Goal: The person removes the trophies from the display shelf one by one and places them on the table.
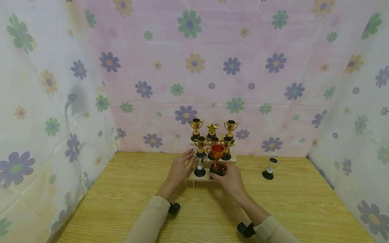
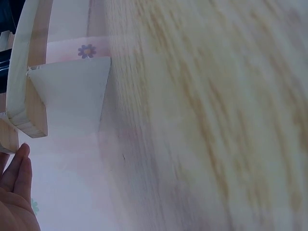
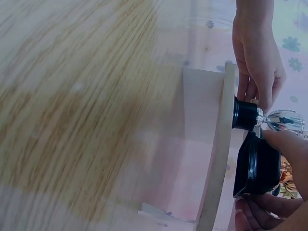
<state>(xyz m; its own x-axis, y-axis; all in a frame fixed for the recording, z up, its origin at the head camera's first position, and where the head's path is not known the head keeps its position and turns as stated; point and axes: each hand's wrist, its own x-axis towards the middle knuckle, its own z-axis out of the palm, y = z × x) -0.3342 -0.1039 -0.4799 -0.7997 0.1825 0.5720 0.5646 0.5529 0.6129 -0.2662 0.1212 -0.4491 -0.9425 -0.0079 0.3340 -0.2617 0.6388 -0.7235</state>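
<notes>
My right hand (image 1: 231,177) pinches the square black base of a shiny orange-red trophy cup (image 1: 217,152) between thumb and fingers. In the right wrist view its black base (image 3: 262,163) is slightly tilted, close over the lowest step of a small wooden tiered stand (image 1: 199,179). Beside it on that step stands a silver trophy cup (image 1: 200,162) with a round black base. My left hand (image 1: 178,168) is at the stand's left side, fingers extended; in the left wrist view the fingertips (image 2: 23,150) are right at a step's end.
Several gold trophy cups (image 1: 231,126) and a gold star trophy (image 1: 212,128) stand on the upper steps. Another silver trophy cup (image 1: 269,168) stands on the wood-grain table (image 1: 136,189) to the right. Flowered cloth (image 1: 255,40) walls the back and sides.
</notes>
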